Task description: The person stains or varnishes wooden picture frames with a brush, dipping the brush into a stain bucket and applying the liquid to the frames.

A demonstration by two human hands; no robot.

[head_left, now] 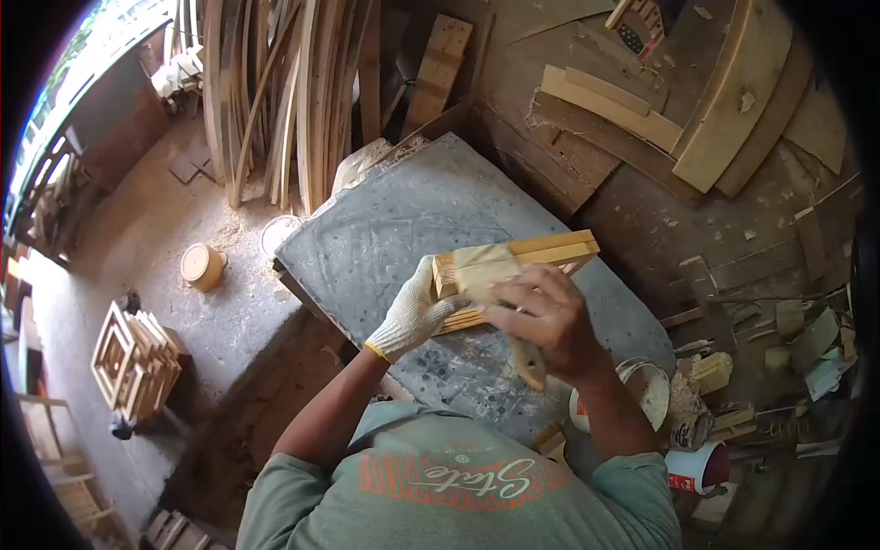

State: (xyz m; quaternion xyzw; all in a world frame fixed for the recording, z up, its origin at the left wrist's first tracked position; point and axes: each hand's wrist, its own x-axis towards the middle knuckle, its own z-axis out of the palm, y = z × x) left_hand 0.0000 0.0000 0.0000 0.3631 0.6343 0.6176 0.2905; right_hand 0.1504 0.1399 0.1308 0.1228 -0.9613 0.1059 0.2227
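Note:
My left hand (410,313), in a white knitted glove with a yellow cuff edge, grips the near-left corner of a light wooden frame (555,246). The frame is tilted above the grey worktable (385,220). Bare, my right hand (548,321) is closed round a wide paintbrush (527,362), whose handle points down toward me. Its pale bristles (486,266) lie against the top of the frame, close to the gloved fingers. My right hand and the brush hide part of the frame.
Paint buckets (642,390) stand by the table's right side. Stacked wooden frames (137,362) and a round tub (202,266) are on the floor at left. Long timber strips (293,101) lean behind the table. Curved boards (733,101) and scraps cover the floor at right.

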